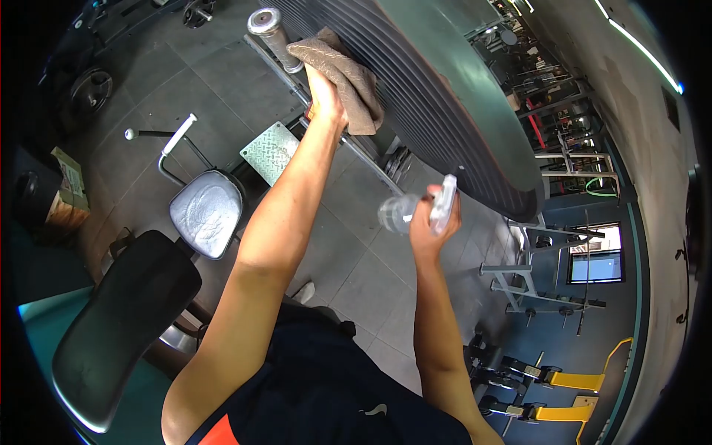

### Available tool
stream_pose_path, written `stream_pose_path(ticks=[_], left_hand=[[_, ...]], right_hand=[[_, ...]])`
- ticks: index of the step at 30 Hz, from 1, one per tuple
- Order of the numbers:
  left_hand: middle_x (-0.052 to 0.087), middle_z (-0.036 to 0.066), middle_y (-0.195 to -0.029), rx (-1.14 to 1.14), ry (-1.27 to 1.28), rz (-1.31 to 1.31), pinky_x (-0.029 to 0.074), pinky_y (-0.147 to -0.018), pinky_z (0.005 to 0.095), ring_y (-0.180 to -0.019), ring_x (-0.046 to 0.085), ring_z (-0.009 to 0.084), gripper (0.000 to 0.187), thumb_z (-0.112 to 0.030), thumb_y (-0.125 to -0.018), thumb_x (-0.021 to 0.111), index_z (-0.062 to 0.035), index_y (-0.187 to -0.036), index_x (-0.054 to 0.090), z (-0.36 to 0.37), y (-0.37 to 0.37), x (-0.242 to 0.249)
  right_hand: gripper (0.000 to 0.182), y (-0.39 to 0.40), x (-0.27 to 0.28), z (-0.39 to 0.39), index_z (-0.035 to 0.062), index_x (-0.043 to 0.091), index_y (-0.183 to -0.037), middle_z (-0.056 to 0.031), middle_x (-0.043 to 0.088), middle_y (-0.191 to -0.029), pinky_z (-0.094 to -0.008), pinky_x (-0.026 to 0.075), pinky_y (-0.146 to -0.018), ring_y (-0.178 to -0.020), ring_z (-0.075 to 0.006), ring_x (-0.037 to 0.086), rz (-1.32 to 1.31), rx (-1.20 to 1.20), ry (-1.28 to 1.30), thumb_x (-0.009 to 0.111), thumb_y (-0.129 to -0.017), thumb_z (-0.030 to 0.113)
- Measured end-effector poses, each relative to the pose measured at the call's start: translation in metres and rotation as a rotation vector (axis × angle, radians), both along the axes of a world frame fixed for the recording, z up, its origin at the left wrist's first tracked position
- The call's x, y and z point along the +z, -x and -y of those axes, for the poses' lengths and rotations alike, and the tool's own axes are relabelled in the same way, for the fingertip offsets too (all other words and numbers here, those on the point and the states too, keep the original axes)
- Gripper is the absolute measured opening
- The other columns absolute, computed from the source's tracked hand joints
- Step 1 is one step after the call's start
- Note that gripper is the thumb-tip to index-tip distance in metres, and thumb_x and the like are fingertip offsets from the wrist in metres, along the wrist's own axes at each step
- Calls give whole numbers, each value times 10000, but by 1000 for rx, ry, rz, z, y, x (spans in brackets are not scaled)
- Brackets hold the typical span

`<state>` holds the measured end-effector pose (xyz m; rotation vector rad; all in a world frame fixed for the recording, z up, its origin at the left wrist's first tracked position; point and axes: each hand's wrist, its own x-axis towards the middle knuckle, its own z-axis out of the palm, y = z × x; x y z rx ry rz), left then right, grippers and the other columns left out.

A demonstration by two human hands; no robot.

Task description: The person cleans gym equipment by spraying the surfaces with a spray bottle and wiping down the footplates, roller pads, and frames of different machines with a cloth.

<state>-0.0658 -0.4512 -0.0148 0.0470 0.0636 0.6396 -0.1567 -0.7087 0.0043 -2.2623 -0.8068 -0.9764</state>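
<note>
My left hand [326, 100] holds a brown cloth [347, 83] against the ribbed dark side of a large panel [437, 104], close to a metal post with a round cap [268, 30]. The cloth drapes over the fingers and hides most of them. Lower and to the right, my right hand [434, 226] is wrapped round the white trigger head of a clear spray bottle [400, 213]. The bottle lies tilted with its body pointing left, and its nozzle end is near the panel's lower edge. The bottle is slightly blurred.
At the left are a machine seat [208, 213], a black pad [126, 319] and a white-gripped handle [179, 133]. A metal footplate [271, 152] is beneath my left forearm. Weight racks [515, 278] and yellow-armed equipment [575, 381] are at the right, near a window [595, 254].
</note>
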Motion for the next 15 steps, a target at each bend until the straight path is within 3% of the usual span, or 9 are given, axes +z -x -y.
stream_pose_path(ticks=[3,6,9,11,14,15], left_hand=[[618,120,-1141,67,-54,4,518,-917,461,-1039,596,292,615,-671,-971,411,-119,-1188,574,3,-6,1],[613,112,-1174,236,-121,-16,506,-948,446,-1081,586,287,649,-687,-976,399,-117,-1243,559,0,-18,8],[626,91,-1204,508,-217,-78,517,-919,432,-1090,607,267,653,-661,-1002,383,-109,-1317,534,-10,-30,36],[430,156,-1435,556,-490,-322,360,-1076,378,-1289,442,277,630,-522,-1045,344,-50,-1462,336,-2,-41,31],[47,203,-1665,772,-690,-483,97,-1254,361,-1545,67,297,639,-282,-1075,289,21,-1581,43,109,-23,56],[24,203,-1666,795,-704,-429,70,-1248,411,-1543,36,324,658,-324,-1070,283,23,-1581,55,154,-14,54]], right_hand=[[180,8,-8,33,-31,609,-925,-181,614,-911,-438,501,-689,-766,-354,635,-16,6,-38,593,-755,27],[220,27,-17,51,-33,607,-1012,-139,621,-1052,-374,511,-745,-826,-254,661,-285,181,-580,579,-798,6],[332,53,-1,101,-50,545,-1190,-124,603,-1157,-280,482,-804,-877,-165,652,-465,127,-689,529,-867,25],[361,66,13,134,-55,520,-1230,-126,607,-1133,-260,463,-806,-858,-146,642,-476,74,-689,511,-891,68],[359,61,14,199,-49,524,-1213,-122,609,-1097,-273,460,-805,-858,-132,627,-580,22,-785,522,-892,111],[356,52,12,210,-47,527,-1207,-124,606,-1106,-284,465,-813,-863,-141,625,-599,-22,-801,531,-890,116]])
